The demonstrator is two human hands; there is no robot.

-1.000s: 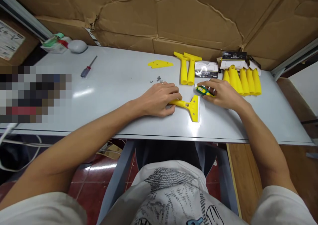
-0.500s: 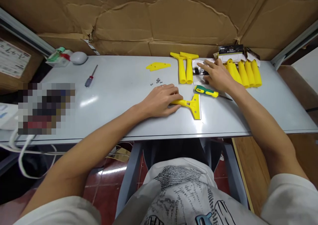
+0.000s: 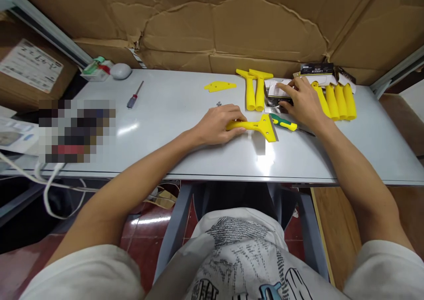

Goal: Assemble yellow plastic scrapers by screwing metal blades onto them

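Observation:
My left hand [image 3: 220,124] is wrapped round the handle of a yellow scraper [image 3: 267,129], whose head points right with a thin metal blade along its edge. The scraper is raised a little, its shadow on the table below. Thumb and fingers of my right hand [image 3: 306,100] close on a small black-and-white box [image 3: 272,89]. Below that hand lies a green-and-yellow screwdriver [image 3: 282,121], its shaft pointing right. Two yellow scraper bodies [image 3: 251,93] stand side by side left of the box. Further left are a flat yellow plate [image 3: 220,86] and small screws [image 3: 218,103], partly hidden by my left hand.
Several yellow handles [image 3: 339,102] line up on the right, before opened black boxes [image 3: 317,73]. A small screwdriver [image 3: 135,95] and a white rounded object [image 3: 120,71] lie on the left of the table [image 3: 159,97]. Cardboard [image 3: 232,31] walls the back.
My left hand has lifted the scraper off the table and tilted its head. The fingers of my right hand have closed on the small box. The whole view has shifted slightly.

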